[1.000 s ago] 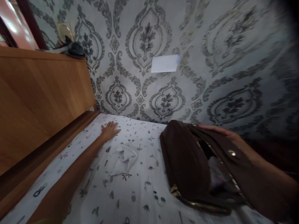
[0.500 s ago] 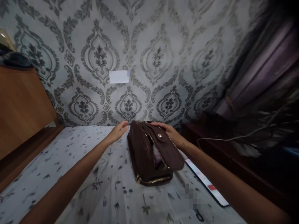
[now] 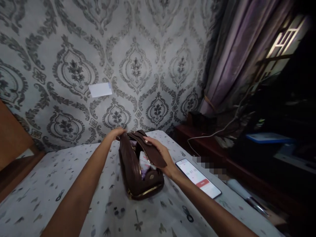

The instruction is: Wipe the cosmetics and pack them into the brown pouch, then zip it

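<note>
Brown leather covered the bag point(image 3: 129, 179), which sat on the printed sheet point(image 3: 98, 210) straight ahead of the person, between the two forearms. Its long axis ran away from the body toward the wall point(image 3: 163, 59), with the near end slanting slightly to the right. Both hands met it on its farther half. The left hand point(image 3: 117, 133) was at the far left corner, its fingertips mostly out of sight behind the edge, so whether they pinched the leather or only rested there could not be told. The right hand point(image 3: 160, 151) came in from the right side and was the nearer of the two to the opening. It held the flap point(image 3: 156, 156), fingers bent over the outer face beside the metal stud point(image 3: 146, 141), the thumb hidden.

With the flap raised toward the right, the bag gaped along its length. Inside was a white packet point(image 3: 143, 162) with pink marks, and something purple showed near it, too dim to name. A gold zip point(image 3: 149, 190) curved round the near end.

Just right of the bag, beyond the right wrist, a phone point(image 3: 203, 184) rested face up, its screen lit with a red button. Farther right, a white cable point(image 3: 209, 135) trailed below the purple curtain point(image 3: 229, 75). A white card point(image 3: 100, 90) showed against the patterned wall.
</note>
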Available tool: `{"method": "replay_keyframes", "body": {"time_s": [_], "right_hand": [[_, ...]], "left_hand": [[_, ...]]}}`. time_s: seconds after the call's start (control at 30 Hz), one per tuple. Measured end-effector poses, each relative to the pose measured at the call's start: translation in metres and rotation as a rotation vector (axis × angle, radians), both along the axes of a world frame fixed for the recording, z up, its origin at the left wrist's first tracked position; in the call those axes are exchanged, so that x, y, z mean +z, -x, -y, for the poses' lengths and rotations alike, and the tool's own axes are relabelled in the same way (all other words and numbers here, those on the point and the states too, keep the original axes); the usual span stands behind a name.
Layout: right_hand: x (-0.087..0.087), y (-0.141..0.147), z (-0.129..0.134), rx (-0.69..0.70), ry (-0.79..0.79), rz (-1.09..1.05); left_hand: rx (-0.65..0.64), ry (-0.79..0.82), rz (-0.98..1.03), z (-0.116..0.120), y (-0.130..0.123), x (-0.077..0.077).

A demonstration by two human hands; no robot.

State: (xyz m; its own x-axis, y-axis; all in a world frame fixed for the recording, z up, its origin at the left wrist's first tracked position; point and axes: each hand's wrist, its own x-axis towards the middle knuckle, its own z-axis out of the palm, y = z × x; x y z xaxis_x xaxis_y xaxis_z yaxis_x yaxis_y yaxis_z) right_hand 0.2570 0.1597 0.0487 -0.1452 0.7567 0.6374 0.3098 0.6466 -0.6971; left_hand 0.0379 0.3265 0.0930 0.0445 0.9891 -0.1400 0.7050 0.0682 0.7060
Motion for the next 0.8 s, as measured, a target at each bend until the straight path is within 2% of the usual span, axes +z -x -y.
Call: {"method": "replay_keyframes", "body": {"time_s": [0.1, 0.37, 0.6, 0.7, 0.8], "right_hand": [[-0.005, 0.003, 0.005, -0.066, 0.031, 0.0], [-0.006, 0.006, 0.011, -0.116, 0.003, 0.026], [-0.001, 0.011, 0.012, -0.193, -0.007, 0.062], [0.0, 0.012, 0.014, -0.212, -0.01, 0.092], [-0.002, 0.012, 0.014, -0.231, -0.018, 0.113]], "left_hand": [[-0.021, 0.103, -0.049, -0.004, -0.002, 0.005], [-0.042, 0.144, -0.182, -0.01, -0.004, 0.012], [-0.123, 0.211, -0.365, -0.014, -0.01, 0.026], [-0.168, 0.179, -0.427, -0.016, -0.01, 0.025], [-0.205, 0.008, -0.468, -0.022, -0.009, 0.02]]}}
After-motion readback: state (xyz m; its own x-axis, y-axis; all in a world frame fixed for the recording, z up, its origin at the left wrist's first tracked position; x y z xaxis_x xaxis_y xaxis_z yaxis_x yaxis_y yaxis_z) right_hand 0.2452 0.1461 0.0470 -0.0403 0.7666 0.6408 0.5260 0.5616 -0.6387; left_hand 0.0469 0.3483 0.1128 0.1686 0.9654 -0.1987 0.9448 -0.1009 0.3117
